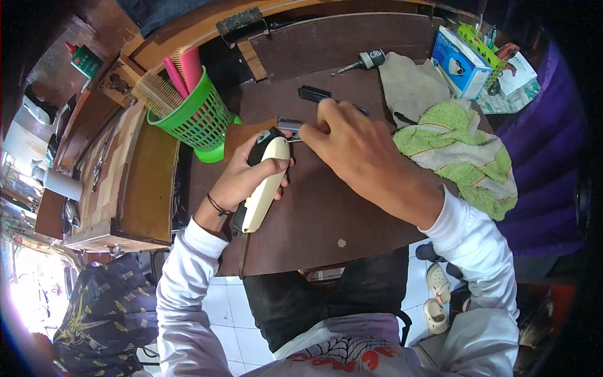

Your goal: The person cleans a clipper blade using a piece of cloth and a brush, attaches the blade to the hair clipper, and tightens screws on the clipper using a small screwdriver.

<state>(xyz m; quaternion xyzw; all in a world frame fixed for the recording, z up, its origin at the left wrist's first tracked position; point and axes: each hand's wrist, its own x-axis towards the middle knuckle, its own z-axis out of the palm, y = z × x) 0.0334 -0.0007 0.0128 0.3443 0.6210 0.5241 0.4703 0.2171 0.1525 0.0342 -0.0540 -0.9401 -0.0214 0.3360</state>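
A cream and black hair clipper (267,182) is gripped in my left hand (235,179), tilted with its head end pointing away from me. Its brown cord hangs down past the table's near edge. My right hand (345,135) is closed at the clipper's head. A thin metal shaft (294,141) runs from those fingers to the side of the clipper; its handle is hidden in the hand. Beside the fingertips shows a grey metal piece (289,124), and I cannot tell whether it is part of the clipper. Just beyond lies a black brush (314,93).
On the left, a green basket (195,119) holds combs. A black-handled screwdriver (364,61) lies at the back beside a grey cloth (408,85). To the right are a green and white towel (465,151), a blue box (458,63) and a green pen basket (480,47).
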